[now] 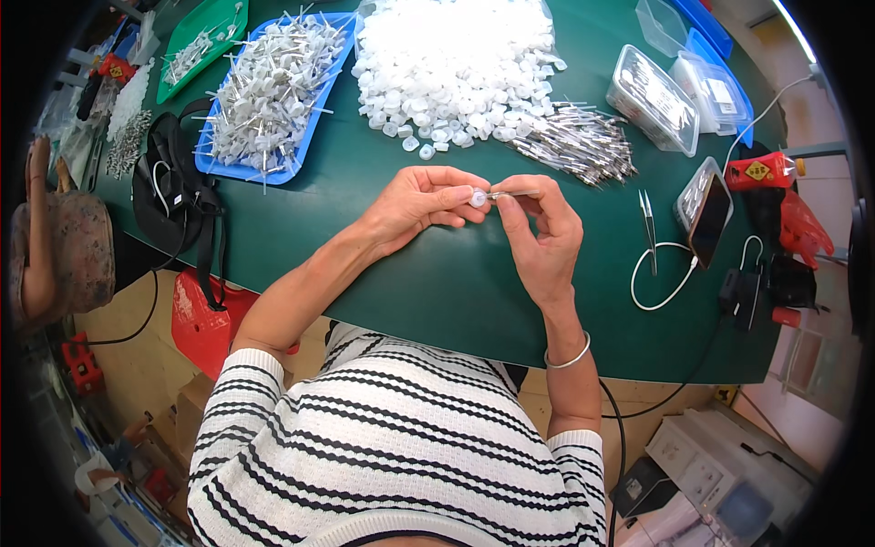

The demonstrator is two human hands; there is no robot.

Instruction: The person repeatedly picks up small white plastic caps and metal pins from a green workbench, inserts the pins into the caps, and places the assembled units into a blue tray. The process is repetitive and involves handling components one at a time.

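My left hand [436, 195] pinches a small whitish plastic cap [478, 198] between thumb and forefinger, above the middle of the green table. Close against it, my right hand [542, 223] grips a thin metal pin [510, 192], its tip meeting the cap; whether it has entered the cap I cannot tell. Beyond my hands spreads a large heap of white plastic caps [456, 82]. At its right edge lies a pile of metal pins [583, 144]. A blue tray [202, 162] to the left bears many caps with pins in them.
A green tray [173, 84] with more pieces stands far left. Tweezers [648, 228], a white cable [654, 305] and a phone [710, 221] lie at right, near clear plastic boxes [653, 96]. Black straps [169, 182] hang over the left edge. Another person's arm [38, 228] shows far left.
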